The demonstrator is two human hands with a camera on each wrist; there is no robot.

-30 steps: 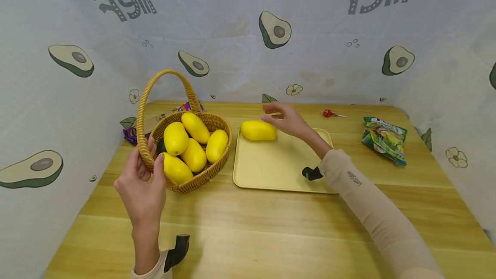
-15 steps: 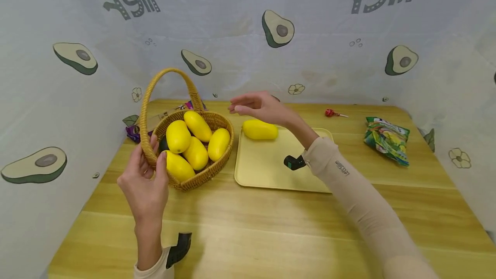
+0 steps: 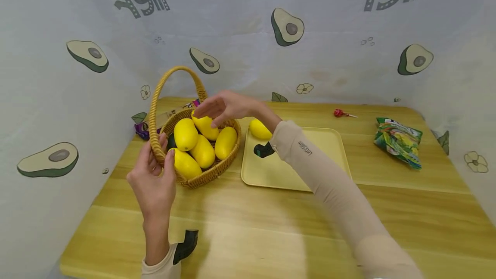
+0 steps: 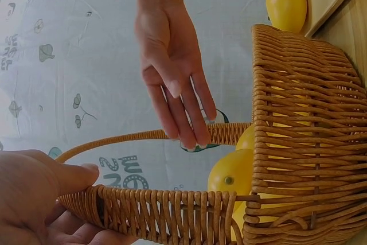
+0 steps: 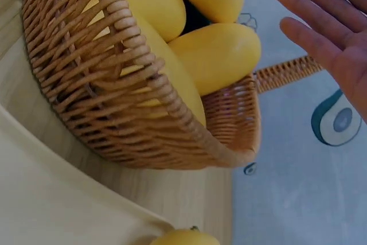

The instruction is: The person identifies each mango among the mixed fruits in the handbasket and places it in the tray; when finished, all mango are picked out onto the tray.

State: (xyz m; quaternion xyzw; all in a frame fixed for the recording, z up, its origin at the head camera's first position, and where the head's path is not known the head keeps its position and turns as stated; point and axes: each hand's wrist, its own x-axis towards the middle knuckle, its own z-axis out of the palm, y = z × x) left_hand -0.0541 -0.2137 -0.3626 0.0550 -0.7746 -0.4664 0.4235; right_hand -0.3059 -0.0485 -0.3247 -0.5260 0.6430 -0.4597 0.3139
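A wicker basket (image 3: 209, 178) with a tall arched handle (image 3: 154, 111) stands at the left of the table, holding several yellow mangoes (image 3: 225, 142) and a dark thing mostly buried among them. My left hand (image 3: 156, 186) grips the handle low on its near side; the left wrist view has the thumb (image 4: 77, 176) on one face and fingers behind. Over the far part of the basket hovers my right hand (image 3: 228, 106), fingers extended and nothing in it, overlapping the rear mango in the head view. Another mango (image 3: 258, 129) lies on the yellow tray (image 3: 329, 152), partly hidden by the right forearm.
A red-wrapped lollipop (image 3: 340, 113) lies behind the tray at right, with a green snack bag (image 3: 398, 142) beyond it. A purple and brown package (image 3: 142, 130) sits behind the basket. A patterned curtain (image 3: 248, 33) closes off the back and sides.
My right hand has moved left from beside the mango on the tray to over the basket, staying open. The left hand keeps its grip on the handle. The head view has shifted slightly.
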